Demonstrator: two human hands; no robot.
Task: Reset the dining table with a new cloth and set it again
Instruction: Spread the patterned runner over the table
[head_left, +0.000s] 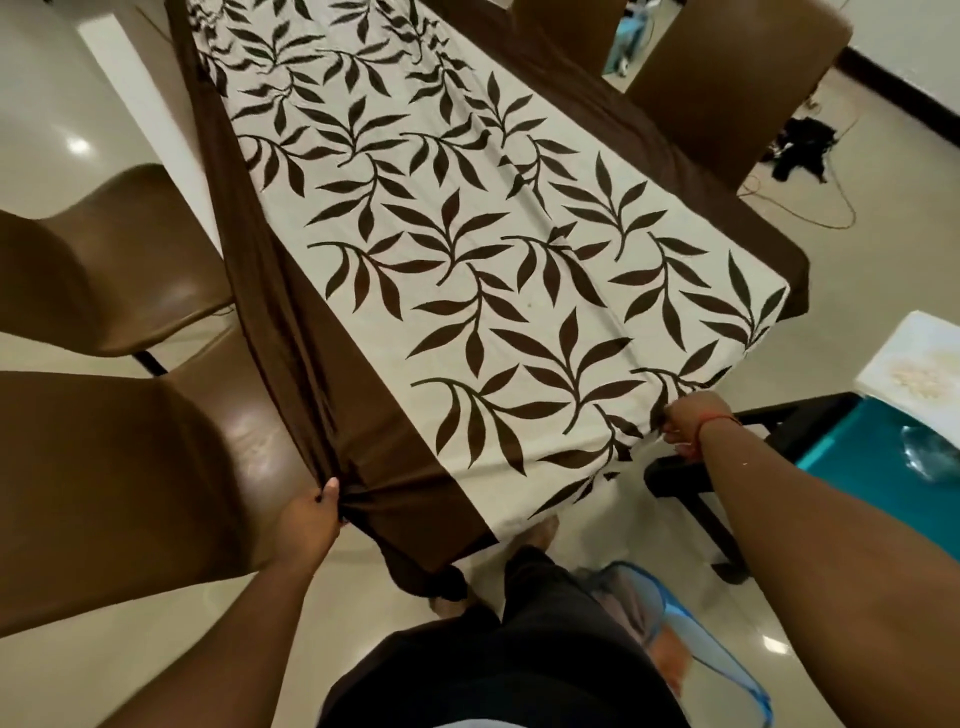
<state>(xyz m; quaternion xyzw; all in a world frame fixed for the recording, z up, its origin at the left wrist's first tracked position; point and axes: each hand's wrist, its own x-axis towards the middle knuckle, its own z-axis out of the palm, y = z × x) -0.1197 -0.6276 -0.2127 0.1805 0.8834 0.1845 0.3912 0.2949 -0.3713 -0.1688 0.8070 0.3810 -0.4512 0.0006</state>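
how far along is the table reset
Done: the leaf-print cloth already covers the table. In hand: left hand grips the bunched brown border, right hand pinches the near edge, squaring it. Left: no dishes are on it yet.

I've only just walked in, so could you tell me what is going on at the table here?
A person is spreading a leaf-patterned tablecloth over the dining table. The left hand grips its bunched brown border at the near corner, and the right hand pinches the near edge. The cloth lies mostly flat, with nothing set on it yet. Brown chairs stand alongside.
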